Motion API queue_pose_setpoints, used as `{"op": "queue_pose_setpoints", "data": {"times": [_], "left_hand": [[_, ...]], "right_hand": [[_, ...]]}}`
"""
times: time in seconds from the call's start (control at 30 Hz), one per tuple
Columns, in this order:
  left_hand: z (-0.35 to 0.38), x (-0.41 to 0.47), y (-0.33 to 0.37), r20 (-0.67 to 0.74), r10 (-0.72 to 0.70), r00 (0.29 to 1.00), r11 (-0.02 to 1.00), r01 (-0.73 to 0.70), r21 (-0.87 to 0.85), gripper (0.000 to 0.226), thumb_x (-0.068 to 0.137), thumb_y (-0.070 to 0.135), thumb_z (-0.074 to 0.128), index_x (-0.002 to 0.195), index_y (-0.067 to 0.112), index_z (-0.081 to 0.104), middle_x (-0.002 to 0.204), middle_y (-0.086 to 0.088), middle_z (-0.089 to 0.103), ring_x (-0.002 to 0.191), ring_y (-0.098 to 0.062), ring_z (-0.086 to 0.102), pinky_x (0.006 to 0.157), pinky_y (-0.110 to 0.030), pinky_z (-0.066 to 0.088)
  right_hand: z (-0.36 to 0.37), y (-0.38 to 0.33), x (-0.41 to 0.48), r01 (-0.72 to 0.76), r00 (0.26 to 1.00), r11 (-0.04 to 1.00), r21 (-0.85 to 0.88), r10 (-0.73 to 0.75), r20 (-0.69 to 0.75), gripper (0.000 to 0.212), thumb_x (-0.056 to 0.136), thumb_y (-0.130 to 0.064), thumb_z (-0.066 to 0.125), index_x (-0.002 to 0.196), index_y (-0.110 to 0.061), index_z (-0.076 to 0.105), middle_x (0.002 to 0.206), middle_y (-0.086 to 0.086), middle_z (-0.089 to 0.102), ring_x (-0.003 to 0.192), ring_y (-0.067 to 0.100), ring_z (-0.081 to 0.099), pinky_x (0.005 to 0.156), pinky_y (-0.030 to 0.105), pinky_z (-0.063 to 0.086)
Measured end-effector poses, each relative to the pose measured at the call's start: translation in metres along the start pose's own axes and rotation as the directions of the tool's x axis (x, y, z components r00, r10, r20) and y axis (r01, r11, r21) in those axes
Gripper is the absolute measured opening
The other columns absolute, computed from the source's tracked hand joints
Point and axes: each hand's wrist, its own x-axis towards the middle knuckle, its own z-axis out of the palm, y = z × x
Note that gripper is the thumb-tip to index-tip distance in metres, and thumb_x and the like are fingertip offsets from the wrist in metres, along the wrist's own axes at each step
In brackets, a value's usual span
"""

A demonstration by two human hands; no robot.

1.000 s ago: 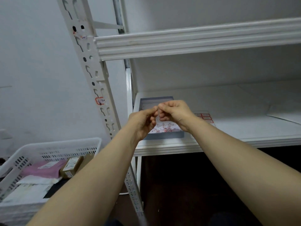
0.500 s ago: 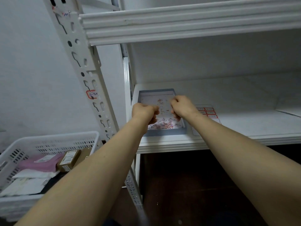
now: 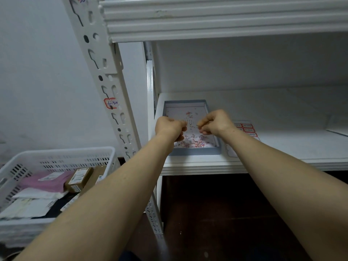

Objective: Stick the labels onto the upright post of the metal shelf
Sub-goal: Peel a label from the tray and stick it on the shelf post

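Observation:
The white slotted upright post (image 3: 105, 72) of the metal shelf rises at the left. A red-bordered label (image 3: 111, 103) with blue writing is stuck to it, and another (image 3: 82, 0) sits at the top edge. Both my hands hover over a shallow blue-rimmed box (image 3: 195, 150) on the shelf. My left hand (image 3: 170, 128) has its fingers curled, with nothing visible in it. The thumb and fingertips of my right hand (image 3: 214, 123) pinch something tiny, apparently a label. A sheet of red-bordered labels (image 3: 246, 129) lies just right of the box, partly hidden by my right wrist.
Small red and pink scraps litter the floor of the box. The white shelf board (image 3: 282, 144) stretches to the right, and an upper shelf beam (image 3: 207, 17) runs overhead. A white plastic basket (image 3: 56, 157) of parcels stands at the lower left, beside the post.
My hands were pinched together in front of the box. They have moved forward over it and drawn apart. The view has tilted downward.

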Motion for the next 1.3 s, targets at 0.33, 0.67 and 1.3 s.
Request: {"op": "queue_pose_setpoints", "data": {"times": [0.33,0.67,1.3], "left_hand": [[-0.003,-0.002,0.002,-0.004,0.000,1.000,1.000,0.000,0.008,0.010,0.084,0.004,0.065,0.077,-0.002,0.061,0.078,-0.016,0.064,0.053,-0.021,0.053,0.055,-0.027,0.054],[-0.010,-0.011,0.006,0.003,0.029,1.000,1.000,-0.029,-0.009,0.017,0.086,0.000,0.058,0.070,0.000,0.061,0.074,-0.016,0.060,0.055,-0.021,0.052,0.062,-0.031,0.055],[-0.126,-0.045,-0.008,-0.398,0.435,0.808,0.898,-0.353,0.264,0.075,0.077,0.018,0.070,0.140,0.013,0.029,0.133,-0.007,0.039,0.123,-0.021,0.041,0.104,-0.037,0.039]], "right_hand": [[0.003,-0.013,-0.008,0.060,0.998,0.997,-0.042,-0.060,0.008,0.044,0.083,0.021,0.034,0.105,0.002,0.067,0.115,0.016,0.066,0.114,0.023,0.059,0.097,0.026,0.039],[0.004,-0.021,-0.019,0.133,0.984,0.951,-0.278,-0.161,-0.081,0.022,0.091,-0.004,0.055,0.101,-0.012,0.072,0.107,0.006,0.071,0.107,0.021,0.064,0.098,0.037,0.047],[0.082,-0.127,-0.086,0.243,0.956,0.959,0.146,-0.262,0.128,0.053,0.091,-0.027,0.054,0.140,-0.013,0.040,0.132,0.002,0.051,0.118,0.014,0.048,0.096,0.027,0.036]]}}
